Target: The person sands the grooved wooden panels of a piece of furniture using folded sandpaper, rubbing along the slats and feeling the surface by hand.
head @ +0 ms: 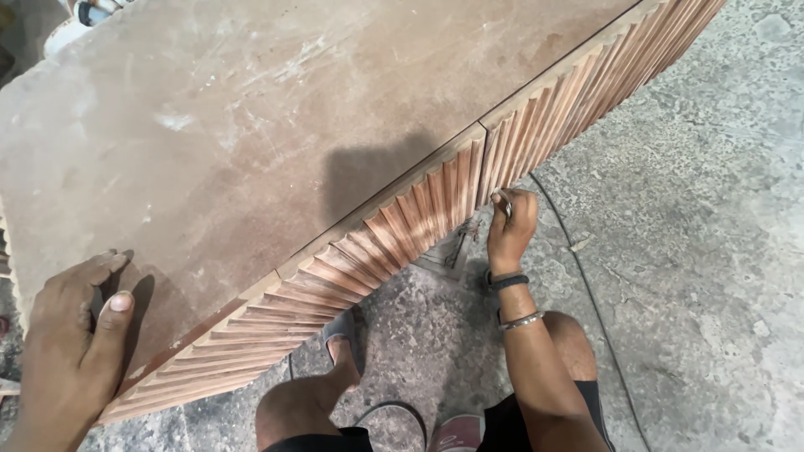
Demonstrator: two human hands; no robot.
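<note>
Your left hand (71,339) lies spread flat on the dusty cabinet top (251,125) at eight o'clock, while your right hand (511,226) pinches a small metal piece (506,203) against the fluted front (419,218) at three o'clock.

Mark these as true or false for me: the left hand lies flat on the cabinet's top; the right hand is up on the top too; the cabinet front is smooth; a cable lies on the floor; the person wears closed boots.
1. The left hand lies flat on the dusty top of the cabinet. True.
2. The right hand rests on the top too. False: it is lower, at the ribbed front, pinching something small.
3. The cabinet front is smooth. False: it is made of ribbed wooden slats.
4. A thin cable lies on the concrete floor. True.
5. The person wears closed boots. False: an open sandal shows.
</note>
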